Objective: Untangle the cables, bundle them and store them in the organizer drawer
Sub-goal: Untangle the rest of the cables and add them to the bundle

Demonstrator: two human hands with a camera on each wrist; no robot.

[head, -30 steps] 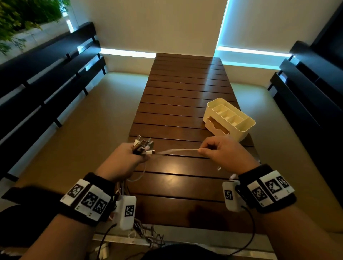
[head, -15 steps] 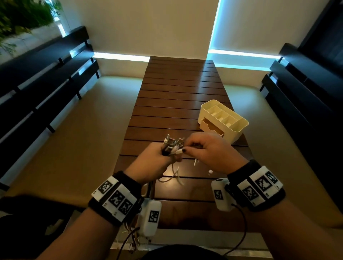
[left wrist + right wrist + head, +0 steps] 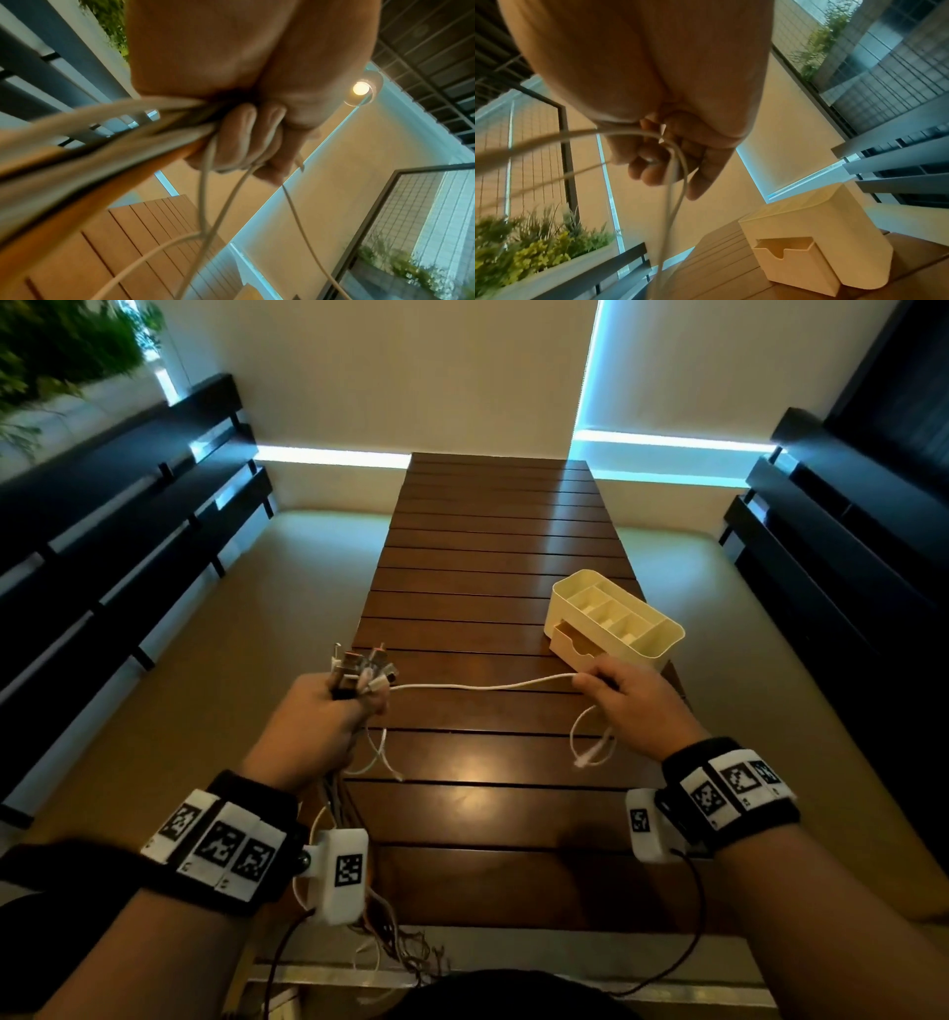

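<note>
1. The left hand (image 3: 328,711) is fisted tight around a bunch of cables (image 3: 362,667), plug ends sticking up above the knuckles; the slack hangs below the wrist toward the table (image 3: 488,531) edge. Gripping them near the plugs likely keeps the sorted ends together while one strand is worked free.

2. The right hand (image 3: 634,695) pinches a single white cable (image 3: 482,685) between thumb and fingers. The strand spans the gap from the left fist, at 9 o'clock, to the right hand, at 3 o'clock, with a slight sag; its free end loops below the right palm.

3. The organizer (image 3: 619,621) stands on the table just past the right hand, at about 1 o'clock from table centre. Its drawer (image 3: 577,642) is pulled open toward the person, ready to take a bundle.

4. Half a second ago the hands met at the plugs. They have since parted: the right hand has moved out to the right, drawing the white cable into a long span, and the left fist has shifted left.

5. Judged stage: separating, nothing bundled or stored yet.
</note>
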